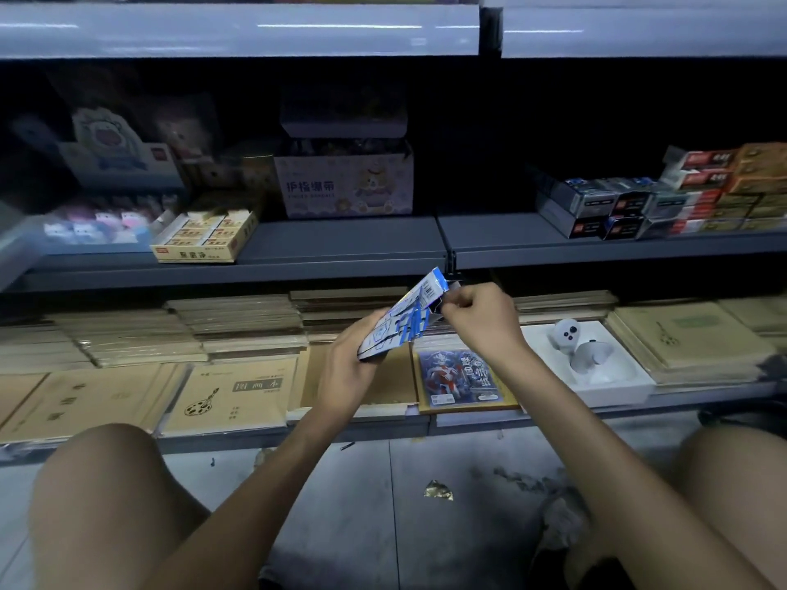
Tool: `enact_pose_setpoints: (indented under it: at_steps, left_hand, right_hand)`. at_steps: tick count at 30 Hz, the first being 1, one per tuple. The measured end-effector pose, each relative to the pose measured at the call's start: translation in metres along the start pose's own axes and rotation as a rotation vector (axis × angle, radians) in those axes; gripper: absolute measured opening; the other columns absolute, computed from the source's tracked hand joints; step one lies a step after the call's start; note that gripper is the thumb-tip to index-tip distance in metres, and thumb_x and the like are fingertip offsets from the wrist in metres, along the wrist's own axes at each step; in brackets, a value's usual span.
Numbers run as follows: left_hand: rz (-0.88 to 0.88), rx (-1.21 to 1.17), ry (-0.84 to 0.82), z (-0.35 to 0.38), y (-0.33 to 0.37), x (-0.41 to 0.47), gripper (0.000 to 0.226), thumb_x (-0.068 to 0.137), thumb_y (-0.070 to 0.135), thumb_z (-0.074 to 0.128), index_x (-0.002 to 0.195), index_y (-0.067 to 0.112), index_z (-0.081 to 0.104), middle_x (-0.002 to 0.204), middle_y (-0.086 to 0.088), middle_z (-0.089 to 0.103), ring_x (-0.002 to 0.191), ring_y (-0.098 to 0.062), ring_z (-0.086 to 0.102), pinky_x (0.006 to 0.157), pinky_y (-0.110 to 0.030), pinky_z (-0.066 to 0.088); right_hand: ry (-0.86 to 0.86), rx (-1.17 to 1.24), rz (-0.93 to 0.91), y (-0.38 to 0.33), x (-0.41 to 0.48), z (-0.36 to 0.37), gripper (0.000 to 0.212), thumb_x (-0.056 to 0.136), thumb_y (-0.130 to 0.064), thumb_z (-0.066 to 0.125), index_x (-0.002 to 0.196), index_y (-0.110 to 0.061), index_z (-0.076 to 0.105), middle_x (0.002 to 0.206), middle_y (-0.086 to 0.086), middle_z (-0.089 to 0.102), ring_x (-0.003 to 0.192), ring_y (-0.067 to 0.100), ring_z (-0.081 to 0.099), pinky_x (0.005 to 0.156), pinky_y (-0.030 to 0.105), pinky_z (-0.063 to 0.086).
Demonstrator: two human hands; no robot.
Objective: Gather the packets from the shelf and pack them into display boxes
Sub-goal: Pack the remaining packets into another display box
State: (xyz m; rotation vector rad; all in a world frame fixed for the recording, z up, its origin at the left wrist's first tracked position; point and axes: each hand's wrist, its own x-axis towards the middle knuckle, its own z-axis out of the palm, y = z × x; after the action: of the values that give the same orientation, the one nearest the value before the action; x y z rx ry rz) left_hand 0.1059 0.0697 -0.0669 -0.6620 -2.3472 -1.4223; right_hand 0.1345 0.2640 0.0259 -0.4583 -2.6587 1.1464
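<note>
The lower shelf is crowded with stacks of brown notebooks, and the upper shelf juts out just above the hands. Lifts are therefore best kept low and drawn back toward the knees, where open room is left over the floor. A flat blue-and-white box, apparently a display box not yet opened out, is held tilted in the air before the shelves. Its lower end is clasped in the grip of the left hand, and its top flap is pinched by the right hand. The flap should be eased open while the base is steadied. A blue packet lies on the lower shelf just beneath.
</note>
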Motion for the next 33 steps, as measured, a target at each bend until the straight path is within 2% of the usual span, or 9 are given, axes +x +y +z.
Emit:
enact_pose_setpoints:
  at_steps: [4,9,14,20,23,25,28,30,33]
  left_hand:
    - [0.047,0.061,0.013,0.008,0.006,0.008,0.054,0.089,-0.006,0.068,0.138,0.017,0.063,0.133,0.013,0.065,0.123,0.008,0.055,0.101,-0.014,0.043]
    - [0.061,0.069,0.013,0.019,0.000,0.020,0.056,0.092,-0.006,0.064,0.142,0.020,0.059,0.139,0.008,0.063,0.132,-0.010,0.056,0.107,-0.038,0.047]
    - [0.096,-0.016,-0.027,0.017,0.002,0.012,0.054,0.092,-0.009,0.063,0.138,0.020,0.062,0.134,0.010,0.065,0.126,-0.015,0.060,0.102,-0.041,0.051]
    - [0.054,-0.125,-0.045,0.011,0.007,-0.013,0.056,0.091,-0.004,0.071,0.133,0.032,0.063,0.126,0.021,0.066,0.118,-0.012,0.064,0.096,-0.034,0.053]
    - [-0.117,-0.223,-0.038,0.001,0.010,-0.024,0.052,0.089,0.006,0.078,0.130,0.035,0.064,0.119,0.027,0.070,0.114,-0.002,0.066,0.093,-0.020,0.053]
    - [-0.235,-0.249,-0.052,-0.007,0.014,-0.030,0.042,0.087,0.012,0.081,0.123,0.028,0.068,0.108,0.031,0.072,0.105,0.005,0.068,0.085,-0.013,0.052]
    - [-0.426,-0.301,-0.123,-0.018,0.019,-0.031,0.031,0.083,0.016,0.084,0.109,0.022,0.069,0.098,0.014,0.076,0.095,-0.008,0.074,0.071,-0.025,0.061]
    - [-0.557,-0.419,-0.160,-0.026,0.023,-0.031,0.033,0.080,0.014,0.086,0.110,0.014,0.070,0.103,-0.001,0.078,0.094,-0.019,0.076,0.070,-0.042,0.065]
    - [-0.618,-0.436,-0.205,-0.039,0.025,-0.031,0.033,0.078,0.011,0.087,0.107,0.013,0.070,0.102,-0.005,0.079,0.091,-0.019,0.077,0.071,-0.038,0.065]
  right_hand:
    - [-0.062,-0.025,0.064,-0.001,0.015,-0.003,0.024,0.095,-0.020,0.056,0.097,-0.012,0.079,0.086,0.011,0.073,0.088,0.034,0.068,0.067,0.032,0.043]
    - [-0.254,0.245,0.209,0.002,0.027,-0.007,0.023,0.101,-0.030,0.053,0.093,-0.024,0.074,0.104,0.004,0.067,0.099,0.024,0.062,0.089,0.038,0.056]
    - [-0.413,0.287,0.280,0.010,0.020,-0.005,0.038,0.094,-0.042,0.052,0.124,-0.024,0.069,0.132,0.001,0.065,0.120,0.017,0.058,0.099,0.044,0.056]
    - [-0.330,0.256,0.233,-0.001,-0.006,-0.008,0.030,0.103,-0.029,0.053,0.119,-0.010,0.069,0.126,0.024,0.066,0.122,0.038,0.060,0.093,0.045,0.056]
    - [-0.285,0.266,0.182,-0.002,-0.025,-0.018,0.034,0.102,-0.023,0.057,0.110,0.008,0.068,0.127,0.036,0.058,0.120,0.050,0.056,0.102,0.061,0.050]
    - [-0.259,0.269,0.134,-0.005,-0.036,-0.022,0.032,0.102,-0.022,0.058,0.106,0.007,0.071,0.120,0.033,0.063,0.106,0.044,0.063,0.095,0.051,0.055]
    - [-0.125,0.194,-0.036,-0.009,-0.045,-0.027,0.018,0.099,-0.018,0.063,0.094,-0.019,0.080,0.097,-0.001,0.076,0.090,0.009,0.067,0.084,0.031,0.054]
    - [0.008,0.188,-0.158,-0.010,-0.045,-0.031,0.016,0.094,-0.017,0.070,0.091,-0.029,0.079,0.098,-0.011,0.069,0.082,0.006,0.067,0.082,0.026,0.055]
    - [0.083,0.226,-0.292,-0.016,-0.043,-0.033,0.016,0.091,-0.014,0.074,0.092,-0.029,0.077,0.095,-0.005,0.064,0.071,0.009,0.060,0.072,0.019,0.048]
